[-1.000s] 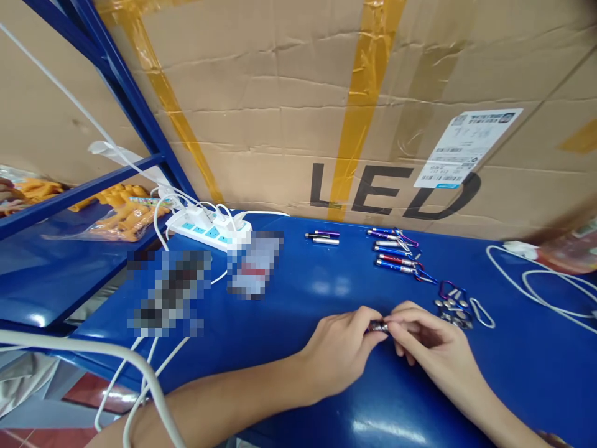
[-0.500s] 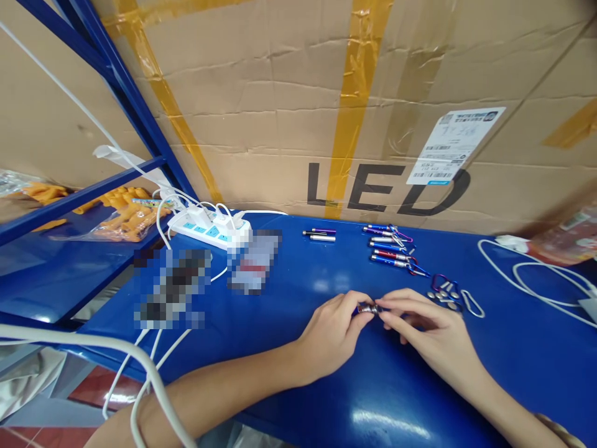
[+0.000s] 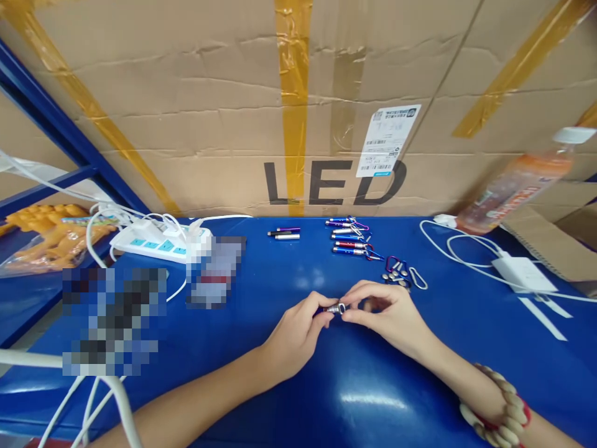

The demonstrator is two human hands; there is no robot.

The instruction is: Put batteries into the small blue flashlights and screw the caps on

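Note:
A small flashlight (image 3: 334, 308) with a silver, ring-like end sits between my two hands over the front part of the blue table. My left hand (image 3: 295, 333) pinches its dark body between thumb and forefinger, hiding most of it. The thumb and fingertips of my right hand (image 3: 394, 314) close on the silver end from the other side. Beyond the hands lie several finished-looking flashlights (image 3: 349, 245) in blue, red and silver with clips attached. Nearer my right hand are a loose silver carabiner (image 3: 418, 278) and several small metal parts (image 3: 395, 269).
Slim tubes (image 3: 287, 236) in purple, black and silver lie at the back. A white power strip (image 3: 156, 244) and blurred-out items stand left. Right are a drink bottle (image 3: 513, 190) and a white charger (image 3: 527, 274) with cable. A large cardboard box (image 3: 224, 124) closes off the back.
The view has turned right, bringing the bottle, charger and my right wrist's bracelet into sight. Both hands stay on the flashlight, whose silver end now shows more clearly.

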